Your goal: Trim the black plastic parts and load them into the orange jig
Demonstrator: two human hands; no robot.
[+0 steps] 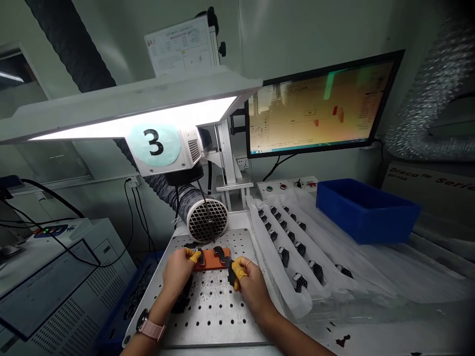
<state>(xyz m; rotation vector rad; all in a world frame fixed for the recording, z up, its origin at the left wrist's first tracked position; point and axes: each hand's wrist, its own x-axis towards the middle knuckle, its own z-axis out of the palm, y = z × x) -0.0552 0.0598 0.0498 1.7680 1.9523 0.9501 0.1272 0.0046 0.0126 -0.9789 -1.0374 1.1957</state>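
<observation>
Straight ahead at 12 o'clock on my feed stands a marking machine [163,148], its head labelled with a big 3, under a bright lamp panel [126,121]. At 1 o'clock a monitor [321,106] shows a yellow-toned screen of drawings. At 2 o'clock sits a blue plastic bin [367,210], and at 3 o'clock, long white paper sleeves [293,252] lie side by side, carrying rows of black mesh pieces [284,256]. At 9 o'clock a grey cabinet [63,291] stands beside the tabletop.

In the middle of all this is a metal plate [211,311] full of holes, and the work in hand is right here, with both hands at one spot on it. An orange block [211,259] lies across the plate's upper part, with small dark pieces on and around it.

My left hand [178,272], with a pink watch strap [151,329] at the wrist, is nearly closed, its yellow-capped fingers [193,255] pinching the block's left end. My right hand [250,291] is also nearly closed, with its yellow-capped fingers [239,269] gripping a black part [230,273] at the block's right end. The fingers hide how that part meets the block.
</observation>
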